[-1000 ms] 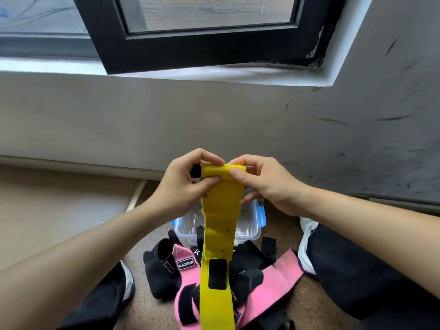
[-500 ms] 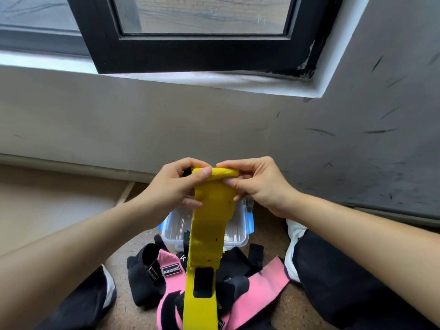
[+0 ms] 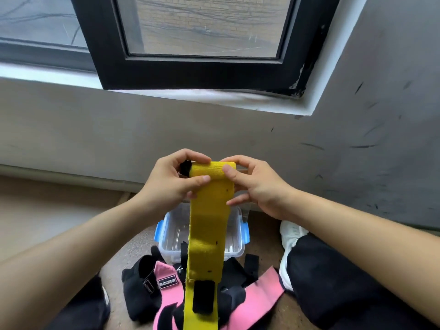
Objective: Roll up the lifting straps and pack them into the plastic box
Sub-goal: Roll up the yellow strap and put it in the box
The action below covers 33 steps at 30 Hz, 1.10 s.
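So the yellow strap [image 3: 207, 225] is up in the air above the plastic box [image 3: 234, 242], with its top end wound into a small tight roll and the rest hanging straight down in front of the box, past its near wall. The left hand [image 3: 171, 184] pinches the left end of the roll, thumb on the front and fingers curled over the top, with a bit of black poking out of that end. The right hand [image 3: 257, 186] grips the right end the same way, thumb pressed on the front face of the roll. Lower down the loose tail there's a black patch [image 3: 202, 297], on the near side of the box. The box itself is clear with blue latches [image 3: 158, 231] on both sides, lid off, sitting on the floor. The strap covers the middle of it, and in the parts I can see it's just the see-through bottom. A sliver of black shows at the near wall, can't tell if that's inside or leaning on it. Just in front of the box is a heap of other straps: a pink strap [image 3: 257, 298] with a black label and some black straps [image 3: 140, 282] tangled together. Right of the box is a white shoe [image 3: 289, 236], and behind it the grey wall [image 3: 119, 139] under a black window frame [image 3: 197, 72].
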Each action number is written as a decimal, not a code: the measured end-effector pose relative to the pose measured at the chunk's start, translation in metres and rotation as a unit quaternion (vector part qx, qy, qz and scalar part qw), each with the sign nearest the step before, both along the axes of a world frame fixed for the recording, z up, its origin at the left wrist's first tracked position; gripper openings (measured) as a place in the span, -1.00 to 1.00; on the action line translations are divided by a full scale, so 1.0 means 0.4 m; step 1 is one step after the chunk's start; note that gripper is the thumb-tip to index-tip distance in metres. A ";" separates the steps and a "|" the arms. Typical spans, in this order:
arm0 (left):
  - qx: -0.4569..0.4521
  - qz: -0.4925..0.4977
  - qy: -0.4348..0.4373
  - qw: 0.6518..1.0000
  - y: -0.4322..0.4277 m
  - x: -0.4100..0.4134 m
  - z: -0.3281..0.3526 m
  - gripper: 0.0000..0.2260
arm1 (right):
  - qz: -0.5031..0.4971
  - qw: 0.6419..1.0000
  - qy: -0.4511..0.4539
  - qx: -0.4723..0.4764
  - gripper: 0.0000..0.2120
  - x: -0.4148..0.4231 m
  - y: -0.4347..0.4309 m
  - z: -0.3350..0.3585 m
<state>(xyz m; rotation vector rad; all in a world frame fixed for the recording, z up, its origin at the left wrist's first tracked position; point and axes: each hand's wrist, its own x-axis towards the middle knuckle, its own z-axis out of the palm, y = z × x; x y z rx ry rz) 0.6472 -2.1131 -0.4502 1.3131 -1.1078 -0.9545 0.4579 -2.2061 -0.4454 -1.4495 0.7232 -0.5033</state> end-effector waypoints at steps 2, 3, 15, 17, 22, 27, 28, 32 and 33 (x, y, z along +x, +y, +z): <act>-0.014 0.005 -0.016 1.000 0.002 -0.003 -0.010 -0.73 | 0.001 1.000 -0.008 -0.014 -0.76 0.004 0.000 -0.008; -0.010 0.006 -0.017 1.000 0.004 -0.002 -0.016 -0.70 | 0.003 1.000 -0.011 -0.018 -0.78 0.006 -0.001 -0.011; 0.172 -0.025 0.099 0.980 -0.007 -0.001 -0.033 -0.67 | -0.008 0.993 -0.033 -0.112 -0.74 0.011 -0.026 -0.071; 0.170 -0.018 0.102 0.980 -0.008 0.001 -0.037 -0.68 | -0.003 0.991 -0.026 -0.128 -0.72 0.009 -0.029 -0.076; 0.146 -0.016 0.075 0.986 -0.013 0.002 -0.041 -0.70 | 0.053 0.996 0.026 -0.074 -0.50 -0.005 -0.034 -0.078; 0.111 -0.016 0.032 0.993 -0.008 0.009 -0.051 -0.63 | 0.072 0.996 0.042 -0.029 -0.61 -0.006 -0.024 -0.079; 0.098 -0.015 0.023 0.995 -0.007 0.010 -0.053 -0.63 | 0.062 0.997 0.035 -0.018 -0.65 -0.004 -0.022 -0.077; 0.048 -0.018 -0.037 0.998 -0.003 0.015 -0.052 -0.68 | 0.044 0.999 0.012 -0.013 -0.72 0.002 -0.022 -0.071; 0.041 -0.021 -0.053 0.998 -0.002 0.017 -0.051 -0.68 | 0.043 0.999 0.010 -0.018 -0.72 0.003 -0.021 -0.072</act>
